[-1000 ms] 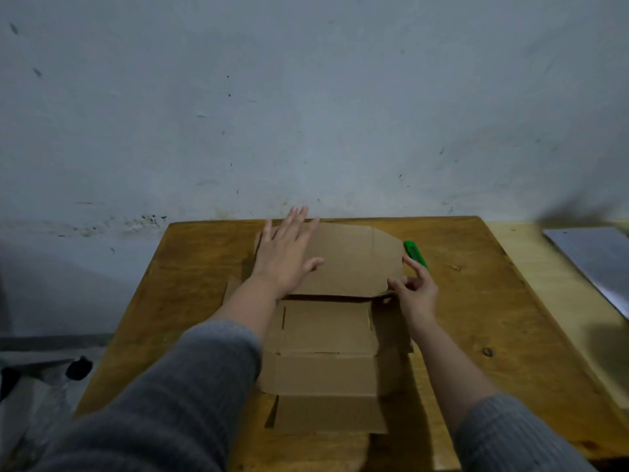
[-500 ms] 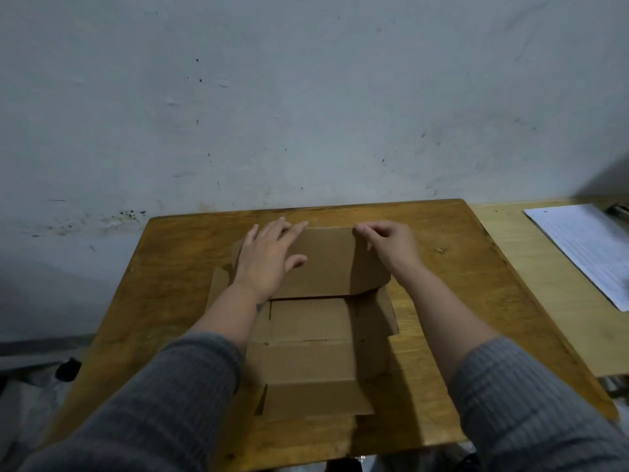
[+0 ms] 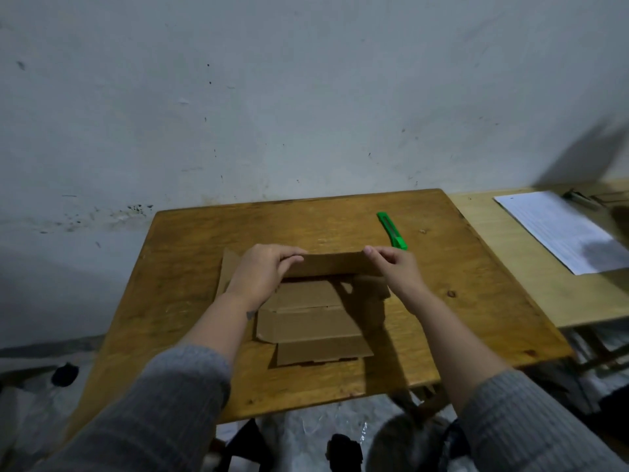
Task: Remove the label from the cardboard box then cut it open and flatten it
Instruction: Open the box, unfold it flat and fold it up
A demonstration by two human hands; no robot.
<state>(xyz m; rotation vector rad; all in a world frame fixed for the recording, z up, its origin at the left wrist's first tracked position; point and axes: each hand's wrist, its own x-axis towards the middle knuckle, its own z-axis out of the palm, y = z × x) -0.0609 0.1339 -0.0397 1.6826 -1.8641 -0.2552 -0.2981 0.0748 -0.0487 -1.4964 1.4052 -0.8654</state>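
dim cool indoor light, forearms casting dark shadows across the cardboard box [image 3: 308,323], soft blur overall, wide-angle bending at edges

Grey ribbed knit sleeves [image 3: 163,403] pushed up both forearms, hands bare.

The far flap of the flattened brown cardboard box [image 3: 306,318], earlier pressed flat, has been lifted at its edge by the left hand [image 3: 263,270] and right hand [image 3: 396,267], and the green utility knife [image 3: 392,230] is uncovered again.
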